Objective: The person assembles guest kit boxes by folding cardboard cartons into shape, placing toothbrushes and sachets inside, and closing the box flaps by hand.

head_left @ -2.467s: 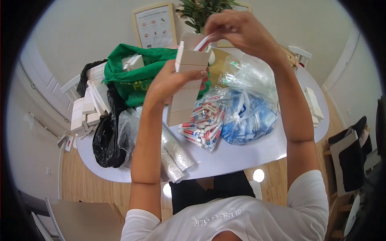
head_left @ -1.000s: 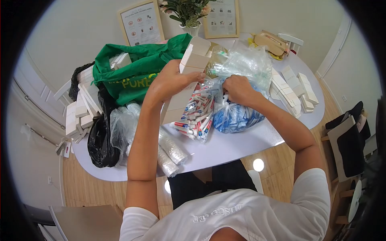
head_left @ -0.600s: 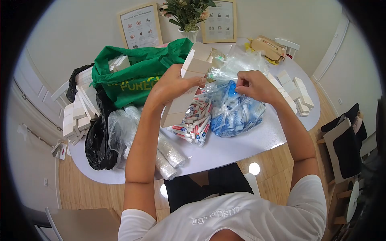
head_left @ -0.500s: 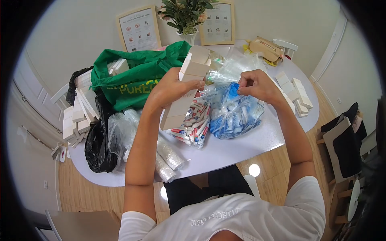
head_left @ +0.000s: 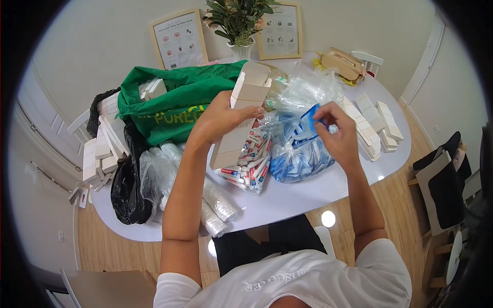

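Note:
My left hand (head_left: 226, 115) grips a long, narrow white cardboard box (head_left: 239, 123), tilted, with its top flap open. Between the fingertips of my right hand (head_left: 336, 131) is a small blue-edged packet (head_left: 309, 121); its contents cannot be made out. This packet is just above a clear plastic bag of blue-and-white packets (head_left: 300, 161). Left of that bag, below the box, lies a clear bag of small toothpaste tubes (head_left: 254, 172), partly hidden by the box.
A green cloth bag (head_left: 174, 97) holding white boxes stands at left, beside a black plastic bag (head_left: 132, 192) and clear-wrapped rolls (head_left: 218, 200). Several white boxes (head_left: 377, 120) lie at right. Behind are clear plastic bags (head_left: 313, 90), a vase of flowers (head_left: 241, 51) and two framed signs.
My right hand has drawn the blue-edged packet up from the bag, and its fingers have turned. The box remains in my left hand, nearly in place. The whole view has shifted slightly.

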Demonstrator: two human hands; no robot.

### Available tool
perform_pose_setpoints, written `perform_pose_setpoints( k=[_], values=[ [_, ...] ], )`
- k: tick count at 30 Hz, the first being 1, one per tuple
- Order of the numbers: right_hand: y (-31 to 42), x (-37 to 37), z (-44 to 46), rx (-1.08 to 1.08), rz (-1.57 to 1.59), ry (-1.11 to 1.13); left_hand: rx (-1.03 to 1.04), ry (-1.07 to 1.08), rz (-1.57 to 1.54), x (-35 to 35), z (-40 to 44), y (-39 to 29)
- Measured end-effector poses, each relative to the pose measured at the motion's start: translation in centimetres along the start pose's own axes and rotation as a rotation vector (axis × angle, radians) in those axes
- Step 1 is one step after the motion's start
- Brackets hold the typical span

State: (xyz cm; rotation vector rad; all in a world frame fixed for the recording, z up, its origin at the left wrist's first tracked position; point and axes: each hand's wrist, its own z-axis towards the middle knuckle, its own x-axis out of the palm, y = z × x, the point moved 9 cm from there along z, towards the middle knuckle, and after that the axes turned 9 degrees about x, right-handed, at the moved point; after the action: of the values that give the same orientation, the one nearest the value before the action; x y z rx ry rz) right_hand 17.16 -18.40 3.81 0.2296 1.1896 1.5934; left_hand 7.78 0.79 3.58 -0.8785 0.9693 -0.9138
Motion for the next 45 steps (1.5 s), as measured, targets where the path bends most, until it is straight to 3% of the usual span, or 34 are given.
perform_pose_setpoints(
  k=[1, 4, 7, 11, 13, 15, 17, 21, 25, 29, 33, 35, 37, 39, 41, 42, 43, 45],
  values=[
    [1.7, -1.2, -0.8, -0.167, -0.028, -0.145, 0.016, -0.020, -0.013, -0.1, -0.1, -0.2],
    [5.0, -3.0, -1.4, -0.267, 0.258, -0.295, 0.113, 0.002, -0.064, 0.3, 0.0, -1.0],
    [8.3, -3.8, -0.8, -0.307, 0.500, -0.138, 0.197, 0.088, -0.069, 1.1, 0.0, -1.4],
    [11.5, -4.8, -0.6, -0.530, 0.517, -0.196, 0.492, 0.105, 0.049, 2.1, -0.6, -4.0],
    [14.8, -3.9, -1.5, -0.750, 0.183, -0.177, 0.460, 0.105, 0.083, 2.2, -0.9, -4.9],
    [16.3, -4.0, -2.5, -0.771, 0.159, -0.201, 0.788, 0.119, 0.372, 2.6, -2.0, -8.1],
    [17.4, -2.6, -3.8, -0.810, -0.077, -0.104, 0.774, 0.129, 0.342, 2.7, -2.2, -8.6],
    [17.6, -2.2, -5.5, -0.834, -0.085, -0.128, 0.791, 0.048, 0.441, 2.7, -2.7, -9.7],
    [18.0, -1.0, -6.9, -1.076, -0.250, -0.213, 0.802, 0.019, 0.456, 2.8, -2.7, -9.9],
    [17.1, 1.9, -5.4, -1.027, -0.445, -0.255, 0.767, 0.030, 0.421, 2.4, -2.5, -9.7],
    [16.2, 3.5, -4.3, -0.992, -0.395, -0.386, 0.759, -0.014, 0.335, 1.2, -2.3, -9.2],
    [15.4, 5.6, -3.0, -0.798, -0.469, -0.243, 0.742, 0.001, 0.293, 0.5, -2.0, -8.5],
    [15.0, 6.8, -2.4, -0.761, -0.556, -0.208, 0.630, 0.035, 0.397, 0.2, -1.5, -7.1],
    [13.2, 9.3, -1.0, -0.628, -0.724, 0.026, 0.585, 0.069, 0.452, 0.3, -1.1, -6.5],
    [12.9, 9.1, 0.5, -0.627, -0.708, 0.085, 0.564, 0.024, 0.457, -0.1, -0.8, -6.1],
    [13.7, 7.8, 1.3, -0.697, -0.371, 0.123, 0.432, -0.030, 0.342, -1.1, -0.8, -4.8],
    [14.6, 6.1, 2.2, -0.753, -0.030, 0.160, 0.431, -0.033, 0.342, -1.4, -0.7, -4.3],
    [10.9, 4.3, 7.1, -0.068, 0.306, 0.375, 0.268, -0.183, 0.258, -3.5, -0.5, -2.4]
  ],
)
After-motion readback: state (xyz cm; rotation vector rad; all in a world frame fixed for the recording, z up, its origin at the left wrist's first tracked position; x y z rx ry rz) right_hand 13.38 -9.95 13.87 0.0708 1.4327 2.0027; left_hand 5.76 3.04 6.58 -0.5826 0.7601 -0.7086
